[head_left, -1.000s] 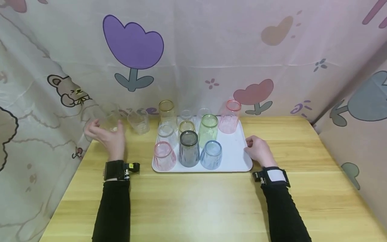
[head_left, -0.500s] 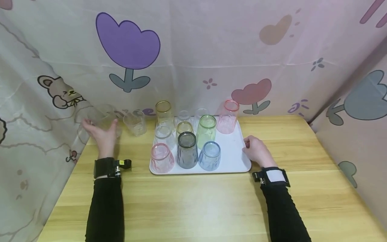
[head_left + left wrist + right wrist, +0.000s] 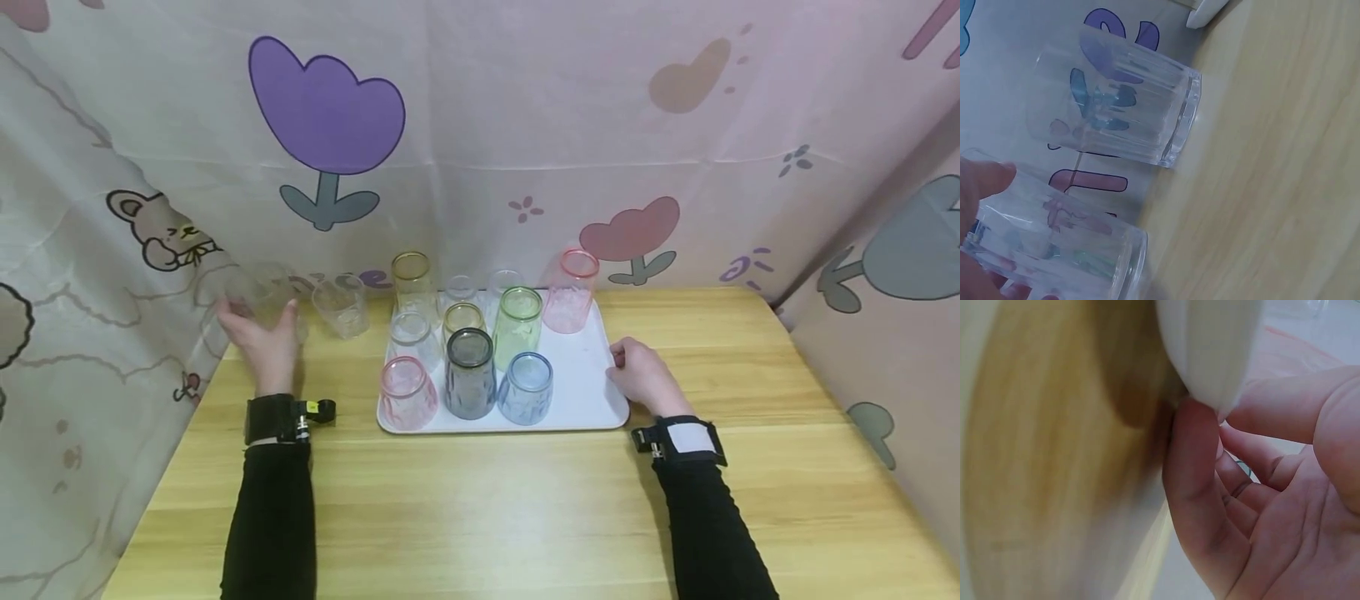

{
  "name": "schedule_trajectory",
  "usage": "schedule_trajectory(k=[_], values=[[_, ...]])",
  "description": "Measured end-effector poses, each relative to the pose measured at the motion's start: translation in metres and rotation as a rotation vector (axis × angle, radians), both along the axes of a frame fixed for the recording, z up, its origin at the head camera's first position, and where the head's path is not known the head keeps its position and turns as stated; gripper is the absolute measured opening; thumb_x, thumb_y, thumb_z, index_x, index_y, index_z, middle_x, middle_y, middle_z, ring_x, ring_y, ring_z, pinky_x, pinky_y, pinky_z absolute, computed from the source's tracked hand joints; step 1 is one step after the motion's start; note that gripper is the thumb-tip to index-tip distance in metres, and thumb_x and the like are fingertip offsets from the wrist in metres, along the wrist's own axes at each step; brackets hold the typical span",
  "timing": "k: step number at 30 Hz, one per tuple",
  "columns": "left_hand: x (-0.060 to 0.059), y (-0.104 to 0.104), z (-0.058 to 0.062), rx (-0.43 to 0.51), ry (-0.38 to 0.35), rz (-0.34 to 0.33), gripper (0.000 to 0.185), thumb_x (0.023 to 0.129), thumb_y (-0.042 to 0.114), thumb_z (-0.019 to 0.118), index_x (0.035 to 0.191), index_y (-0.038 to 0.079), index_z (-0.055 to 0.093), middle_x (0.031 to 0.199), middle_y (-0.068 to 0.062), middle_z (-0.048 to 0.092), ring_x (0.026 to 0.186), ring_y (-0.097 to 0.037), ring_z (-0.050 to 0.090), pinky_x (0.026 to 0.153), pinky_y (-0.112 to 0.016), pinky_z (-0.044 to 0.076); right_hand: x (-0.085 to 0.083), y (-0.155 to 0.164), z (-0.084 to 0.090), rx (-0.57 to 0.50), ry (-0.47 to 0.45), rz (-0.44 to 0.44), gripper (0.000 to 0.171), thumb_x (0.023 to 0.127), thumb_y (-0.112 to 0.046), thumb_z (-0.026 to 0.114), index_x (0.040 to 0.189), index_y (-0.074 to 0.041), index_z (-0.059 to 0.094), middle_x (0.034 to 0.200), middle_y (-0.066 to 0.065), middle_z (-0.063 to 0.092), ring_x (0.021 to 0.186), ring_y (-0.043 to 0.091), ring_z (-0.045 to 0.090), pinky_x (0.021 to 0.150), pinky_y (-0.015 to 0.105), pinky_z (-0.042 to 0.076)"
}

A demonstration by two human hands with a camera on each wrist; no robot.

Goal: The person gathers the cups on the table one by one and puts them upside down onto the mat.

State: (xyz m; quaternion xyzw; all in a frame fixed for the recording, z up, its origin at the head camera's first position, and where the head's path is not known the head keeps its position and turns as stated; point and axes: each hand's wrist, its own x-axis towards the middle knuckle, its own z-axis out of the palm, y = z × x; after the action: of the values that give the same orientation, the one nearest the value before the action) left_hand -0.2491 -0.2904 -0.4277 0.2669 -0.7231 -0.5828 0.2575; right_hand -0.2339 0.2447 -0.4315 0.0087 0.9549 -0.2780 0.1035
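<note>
On the left of the table, my left hand (image 3: 262,346) holds a clear glass (image 3: 1079,244), thumb on one side and fingers on the other. The glass stands on the tabletop. Beside it is a second clear glass (image 3: 341,307), wider at the top, which no hand touches. My right hand (image 3: 647,379) pinches the right rim of a white tray (image 3: 581,392) between thumb and fingers. Several upside-down glasses stand on the tray, among them a pink glass (image 3: 408,396), a dark grey glass (image 3: 470,379), a blue glass (image 3: 527,392) and a green glass (image 3: 517,329).
A tall yellow glass (image 3: 412,283) and a tall pink glass (image 3: 572,296) stand at the tray's back corners. Behind the wooden table (image 3: 480,508) hangs a patterned curtain (image 3: 480,108), close to the tray and the clear glasses.
My left hand has shifted slightly left beside the clear glass, and its fingers lie farther around it. The right hand stays at the tray's rim, and the glasses on the tray keep their places.
</note>
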Motion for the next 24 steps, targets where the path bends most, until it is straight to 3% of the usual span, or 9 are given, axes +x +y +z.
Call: schedule_trajectory(k=[3,10,15,20,24], values=[[0.006,0.004,0.002,0.017,-0.003,0.013,0.107,0.092,0.043,0.077,0.166,0.026,0.002,0.173,0.003,0.006,0.156,-0.011,0.012,0.127,-0.027,0.012,0.000,0.001,0.000,-0.001,0.001,0.007,0.045,0.098,-0.003,0.063,0.137,0.015,0.050,0.123,0.032,0.060,0.105,0.041,0.059,0.097,0.057,0.052],[0.018,0.014,0.013,-0.037,0.085,0.072,0.099,0.091,0.039,0.080,0.162,0.018,0.015,0.166,-0.003,0.020,0.151,-0.009,0.022,0.123,-0.019,0.017,-0.001,0.002,-0.002,-0.009,0.002,0.021,0.046,0.098,-0.004,0.062,0.138,0.015,0.049,0.123,0.031,0.059,0.104,0.040,0.057,0.098,0.058,0.051],[0.027,0.021,0.023,-0.017,0.107,0.082,0.094,0.090,0.037,0.082,0.159,0.017,0.021,0.159,-0.002,0.028,0.145,-0.009,0.029,0.120,-0.017,0.022,-0.002,0.003,-0.004,-0.003,-0.009,0.023,0.047,0.099,-0.005,0.061,0.140,0.014,0.048,0.124,0.031,0.059,0.105,0.040,0.056,0.099,0.058,0.050],[0.035,0.032,0.033,0.019,0.160,0.081,0.073,0.089,0.036,0.082,0.142,0.020,0.034,0.134,0.003,0.038,0.126,-0.014,0.039,0.107,-0.025,0.036,-0.001,0.005,-0.004,-0.008,-0.026,0.026,0.049,0.099,-0.005,0.061,0.141,0.015,0.047,0.126,0.032,0.057,0.106,0.041,0.055,0.099,0.059,0.050],[0.043,0.041,0.044,0.088,0.212,0.055,0.061,0.090,0.033,0.082,0.126,0.023,0.035,0.123,0.004,0.037,0.118,-0.014,0.040,0.099,-0.028,0.037,-0.002,0.005,-0.002,-0.013,-0.007,0.042,0.048,0.099,-0.006,0.060,0.140,0.015,0.047,0.128,0.033,0.057,0.108,0.042,0.056,0.100,0.059,0.049]])
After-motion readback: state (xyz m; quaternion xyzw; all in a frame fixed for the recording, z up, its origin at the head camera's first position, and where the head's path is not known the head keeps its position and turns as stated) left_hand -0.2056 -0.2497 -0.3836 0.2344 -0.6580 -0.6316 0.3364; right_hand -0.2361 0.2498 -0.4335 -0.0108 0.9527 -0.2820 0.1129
